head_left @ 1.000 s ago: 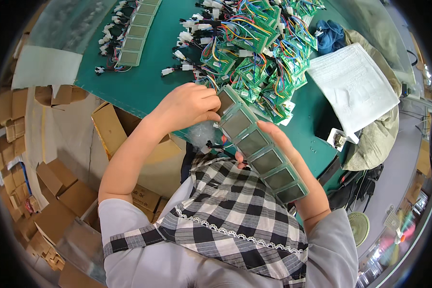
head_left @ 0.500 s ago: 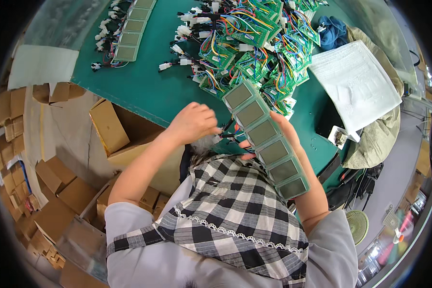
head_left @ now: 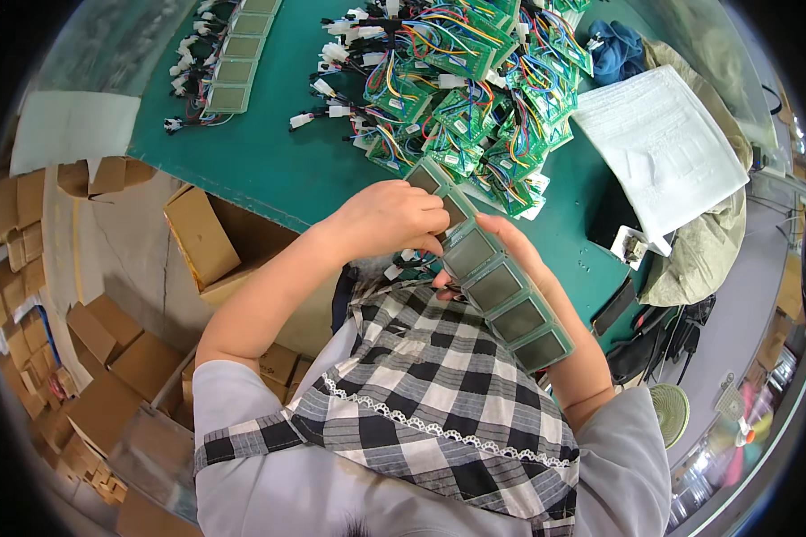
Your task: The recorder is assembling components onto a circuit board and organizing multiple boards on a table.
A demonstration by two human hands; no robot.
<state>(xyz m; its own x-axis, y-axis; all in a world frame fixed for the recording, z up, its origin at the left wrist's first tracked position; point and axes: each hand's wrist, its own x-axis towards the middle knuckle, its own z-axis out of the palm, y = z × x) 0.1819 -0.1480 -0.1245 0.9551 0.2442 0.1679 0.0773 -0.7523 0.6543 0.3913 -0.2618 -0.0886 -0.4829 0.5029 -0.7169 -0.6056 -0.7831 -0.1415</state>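
A row of several green-framed display modules lies along my right forearm, held from below by my right hand. My left hand grips the upper end of the row, fingers curled over the top modules. Just beyond my hands, a big pile of green circuit boards with coloured wires covers the green table. A second row of display modules with white connectors lies at the table's far left.
A white foam sheet rests at the right end of the table over a grey-green cloth. An open cardboard box stands below the table edge. Many flat cardboard boxes lie on the floor at left.
My left hand has come back up from the table edge and closed over the top of the module row. The row sits slightly lower and closer to my body.
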